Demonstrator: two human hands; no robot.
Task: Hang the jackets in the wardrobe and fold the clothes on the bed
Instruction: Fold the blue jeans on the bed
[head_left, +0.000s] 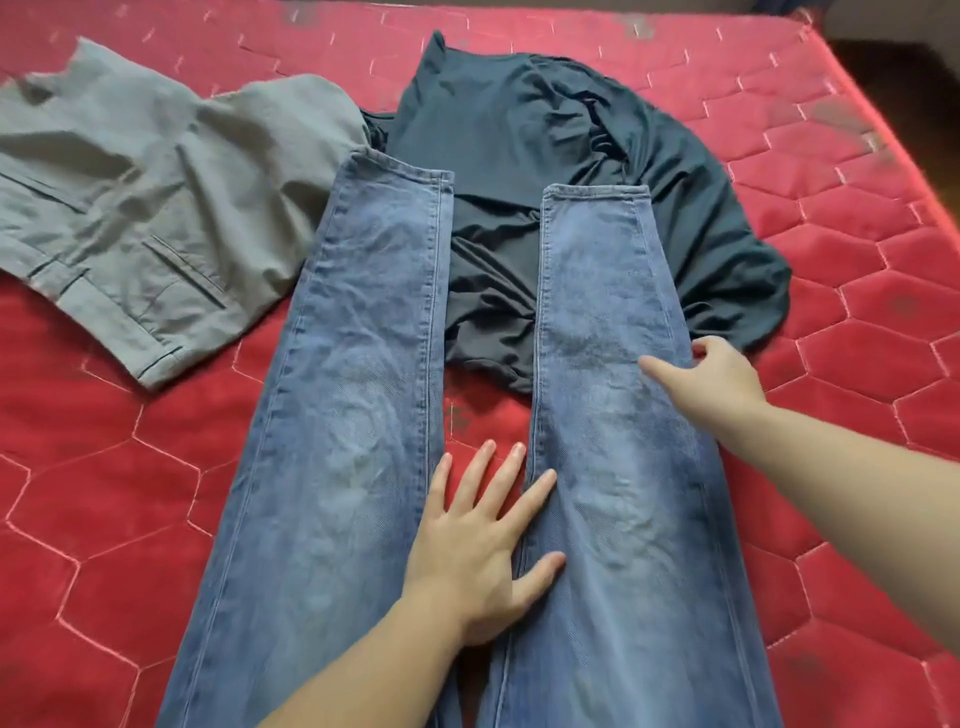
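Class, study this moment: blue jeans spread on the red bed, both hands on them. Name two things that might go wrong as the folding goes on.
1. The jeans have leg ends lying over the dark top; folding might drag or bunch it.
2. The left hand presses flat between the legs while the right hand touches one leg's outer edge, so the legs may come together unevenly and crease.

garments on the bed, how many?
3. Jeans spread in the centre, grey trousers at far left, dark top bunched beyond and partly under the jeans. More could be hidden beneath.

jeans (363, 415) on bed (104, 519), trousers (145, 208) left
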